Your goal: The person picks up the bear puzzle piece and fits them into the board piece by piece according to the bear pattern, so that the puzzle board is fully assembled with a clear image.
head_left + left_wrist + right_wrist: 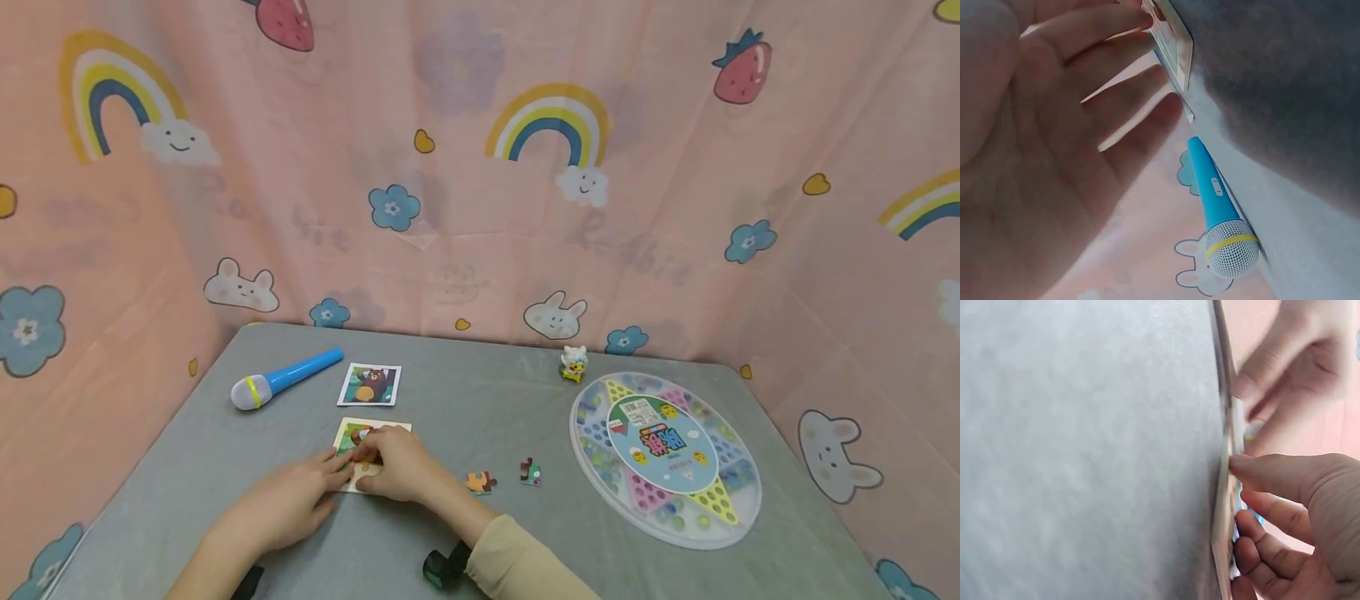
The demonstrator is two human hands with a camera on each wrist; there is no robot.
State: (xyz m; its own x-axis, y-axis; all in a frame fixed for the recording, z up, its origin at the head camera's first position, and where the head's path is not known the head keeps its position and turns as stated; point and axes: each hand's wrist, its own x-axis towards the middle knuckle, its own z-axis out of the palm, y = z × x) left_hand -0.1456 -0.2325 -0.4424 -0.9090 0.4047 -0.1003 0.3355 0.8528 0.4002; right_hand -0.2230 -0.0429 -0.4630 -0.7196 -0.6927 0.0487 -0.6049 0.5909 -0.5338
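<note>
A small jigsaw puzzle board (396,426) with a pale frame and a green picture lies on the grey table, its middle partly hidden by both hands. My right hand (401,464) presses on it from above, thumb near its front edge; in the right wrist view the thumb and bent fingertips (1246,522) stand apart on the board. My left hand (300,496) touches the board's left side with fingers fairly straight and spread. Two loose puzzle pieces, one orange (480,482) and one dark green (531,472), lie right of my right hand. Behind the board is a bear picture card (370,385).
A blue toy microphone (303,372) lies at the back left. A small white and yellow figurine (573,364) stands at the back edge. At right lies a round Chinese checkers set (585,492) with marbles. A pink patterned curtain (465,250) hangs behind the table.
</note>
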